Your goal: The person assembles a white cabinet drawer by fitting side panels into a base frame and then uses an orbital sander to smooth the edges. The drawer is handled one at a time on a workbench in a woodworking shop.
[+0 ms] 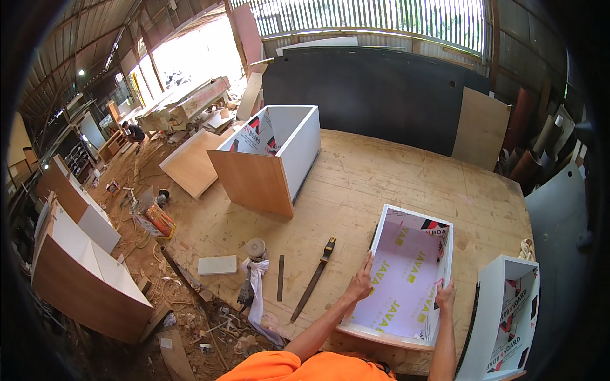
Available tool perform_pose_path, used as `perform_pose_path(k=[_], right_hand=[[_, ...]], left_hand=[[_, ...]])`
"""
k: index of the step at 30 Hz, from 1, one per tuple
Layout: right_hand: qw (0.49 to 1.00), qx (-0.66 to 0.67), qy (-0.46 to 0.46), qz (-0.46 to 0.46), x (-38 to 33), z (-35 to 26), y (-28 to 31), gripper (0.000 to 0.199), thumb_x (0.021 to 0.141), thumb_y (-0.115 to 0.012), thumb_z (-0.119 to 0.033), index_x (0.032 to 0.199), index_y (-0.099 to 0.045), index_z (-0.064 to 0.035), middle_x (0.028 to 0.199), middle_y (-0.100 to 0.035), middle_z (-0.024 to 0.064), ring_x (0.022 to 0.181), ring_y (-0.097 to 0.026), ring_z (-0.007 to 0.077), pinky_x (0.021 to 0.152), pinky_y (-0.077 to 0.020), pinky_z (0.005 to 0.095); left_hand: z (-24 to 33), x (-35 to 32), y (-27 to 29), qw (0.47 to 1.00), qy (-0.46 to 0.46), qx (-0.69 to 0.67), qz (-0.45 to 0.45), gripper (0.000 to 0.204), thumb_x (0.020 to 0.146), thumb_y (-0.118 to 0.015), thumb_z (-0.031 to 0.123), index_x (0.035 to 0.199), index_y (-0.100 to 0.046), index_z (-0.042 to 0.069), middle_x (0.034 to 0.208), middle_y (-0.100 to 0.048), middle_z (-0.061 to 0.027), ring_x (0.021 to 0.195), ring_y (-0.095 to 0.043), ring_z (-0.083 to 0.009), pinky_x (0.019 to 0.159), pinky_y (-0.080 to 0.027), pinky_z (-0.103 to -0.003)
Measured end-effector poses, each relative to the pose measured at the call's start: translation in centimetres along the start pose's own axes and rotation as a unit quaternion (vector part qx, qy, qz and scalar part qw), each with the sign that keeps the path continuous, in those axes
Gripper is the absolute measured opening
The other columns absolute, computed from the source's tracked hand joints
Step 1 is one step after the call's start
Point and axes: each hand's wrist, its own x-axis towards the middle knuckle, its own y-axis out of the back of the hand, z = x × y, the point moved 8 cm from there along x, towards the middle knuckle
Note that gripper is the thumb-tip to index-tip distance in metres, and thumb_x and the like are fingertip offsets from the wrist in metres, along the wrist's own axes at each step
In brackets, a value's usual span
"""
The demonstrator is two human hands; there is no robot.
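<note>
A white drawer box (397, 279) lies open side up near the table's front edge, its bottom covered with printed film. My left hand (360, 282) grips its left wall, thumb and fingers at the top edge. On the opposite wall my right hand (446, 295) is closed, fingertips curling over the rim to the inside. Left of the box lies a file (311, 280) with a black and yellow handle. Beside the file is a thin dark metal strip (281, 278). A power tool (254, 251) with a white cloth (257, 286) around it lies at the table's edge.
A larger drawer (298, 155) with a wood-coloured front stands on the worktable (375, 165). Another narrow drawer (508, 317) is at the right. A white block (217, 265) sits at the left edge. Cabinets (89, 279) stand on the littered floor; a person (133, 132) crouches far left.
</note>
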Motion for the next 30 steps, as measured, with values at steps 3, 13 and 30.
perform_pose_path(k=[3, 13, 30], right_hand=[[1.000, -0.003, -0.021, -0.002, 0.0, 0.3, 0.0, 0.068, 0.099, -0.065, -0.038, 0.147, -0.048, 0.0059, 0.129, -0.062, 0.0379, 0.121, -0.059, 0.0540, 0.105, -0.0465, 0.0569], [1.000, 0.024, -0.014, 0.009, -0.3, -1.0, 1.1, 0.062, 0.098, -0.066, -0.038, 0.142, -0.052, 0.0035, 0.125, -0.065, 0.0347, 0.118, -0.060, 0.0529, 0.101, -0.0474, 0.0574], [0.999, 0.010, -0.030, 0.022, -1.0, -3.7, 2.8, 0.046, 0.096, -0.066, -0.034, 0.125, -0.057, 0.0014, 0.112, -0.068, 0.0348, 0.108, -0.063, 0.0548, 0.095, -0.0490, 0.0608]], left_hand=[[0.3, -0.1, 0.2, 1.000, -0.018, 0.021, 0.014, 0.094, 0.077, -0.049, -0.010, 0.166, -0.022, -0.001, 0.175, -0.021, -0.0174, 0.157, -0.029, -0.0413, 0.122, -0.039, -0.044], [0.3, 0.0, 0.2, 0.999, -0.012, 0.045, 0.011, 0.093, 0.078, -0.049, -0.008, 0.167, -0.022, 0.002, 0.177, -0.018, -0.0124, 0.154, -0.035, -0.0405, 0.114, -0.047, -0.046], [0.2, 0.1, 0.2, 0.999, -0.021, 0.039, 0.011, 0.094, 0.078, -0.049, -0.005, 0.167, -0.022, 0.001, 0.177, -0.018, -0.0111, 0.142, -0.051, -0.0424, 0.102, -0.053, -0.046]])
